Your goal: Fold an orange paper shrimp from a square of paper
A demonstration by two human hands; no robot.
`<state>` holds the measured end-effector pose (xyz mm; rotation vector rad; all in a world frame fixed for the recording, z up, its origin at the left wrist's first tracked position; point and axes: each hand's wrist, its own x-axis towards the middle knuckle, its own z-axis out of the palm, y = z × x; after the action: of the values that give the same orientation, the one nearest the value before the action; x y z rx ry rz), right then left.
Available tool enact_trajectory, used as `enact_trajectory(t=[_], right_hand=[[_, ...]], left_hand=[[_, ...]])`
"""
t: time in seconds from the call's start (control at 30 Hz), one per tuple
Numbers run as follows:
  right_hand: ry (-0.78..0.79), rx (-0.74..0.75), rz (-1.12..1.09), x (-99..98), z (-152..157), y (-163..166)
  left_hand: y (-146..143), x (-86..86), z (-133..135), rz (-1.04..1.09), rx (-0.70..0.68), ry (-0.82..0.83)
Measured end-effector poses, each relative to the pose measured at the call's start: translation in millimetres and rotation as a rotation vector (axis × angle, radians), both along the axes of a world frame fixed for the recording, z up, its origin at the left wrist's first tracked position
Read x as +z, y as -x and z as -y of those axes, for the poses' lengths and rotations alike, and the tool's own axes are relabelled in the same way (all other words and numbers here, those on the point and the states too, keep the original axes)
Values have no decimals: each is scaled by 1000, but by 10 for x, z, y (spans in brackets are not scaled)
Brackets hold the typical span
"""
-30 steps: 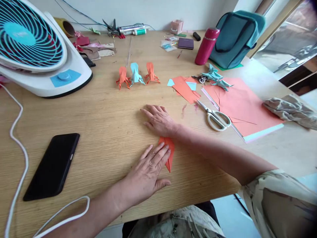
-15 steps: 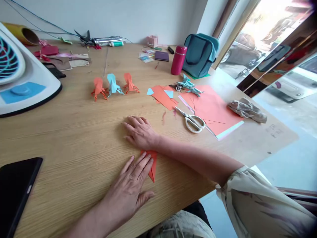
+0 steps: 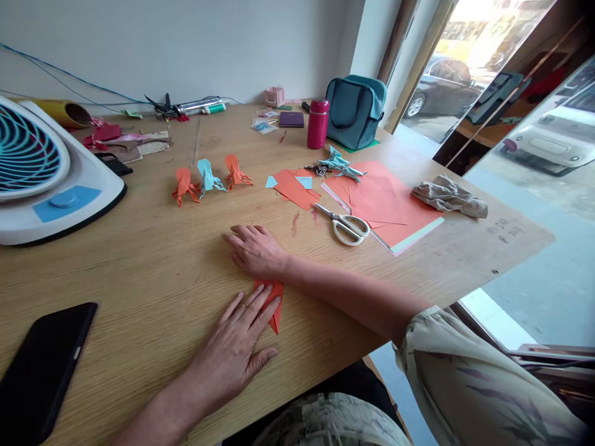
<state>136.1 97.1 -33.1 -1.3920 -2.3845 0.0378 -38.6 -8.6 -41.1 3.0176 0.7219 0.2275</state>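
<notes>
A folded piece of orange paper (image 3: 276, 314) lies on the wooden table, narrowing to a point toward me. My left hand (image 3: 239, 337) rests flat across its left side, fingers extended and thumb out to the right. Just beyond the paper, my right hand (image 3: 258, 253) is palm down, its fingers apart and slightly bent. The wrist and heel of that hand cover the paper's far end, so whether they press on it is hidden. Farther back stand two orange paper figures (image 3: 185, 184) with a light blue paper figure (image 3: 207, 175) between them.
White-handled scissors (image 3: 348, 230) lie beside orange sheets (image 3: 388, 195), with a crumpled cloth (image 3: 449, 197) to the right. Blue folded figures (image 3: 343, 164), a magenta bottle (image 3: 318, 125) and a teal bag (image 3: 356, 111) are behind. At left are a phone (image 3: 46, 365) and a fan (image 3: 60, 179).
The camera view has shifted slightly, so everything appears moved. My right fingers look a little more bent. My left hand stays flat on the orange paper.
</notes>
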Motion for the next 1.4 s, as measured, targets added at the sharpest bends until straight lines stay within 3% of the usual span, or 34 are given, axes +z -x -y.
enact_trajectory(t=[0.17,0.37,0.7,1.4], right_hand=[[-12,-11,-40,77,121,-83],[12,-33,-18,-4,227,-128],[10,-53,-8,-77,202,-111],[69,35,-33,-99,152,-149]], left_hand=[[5,-9,-6,-16,2,11],[8,-18,-18,-8,10,21],[13,-4,-27,-47,-21,-27],[9,73,-3,-103,-28,62]])
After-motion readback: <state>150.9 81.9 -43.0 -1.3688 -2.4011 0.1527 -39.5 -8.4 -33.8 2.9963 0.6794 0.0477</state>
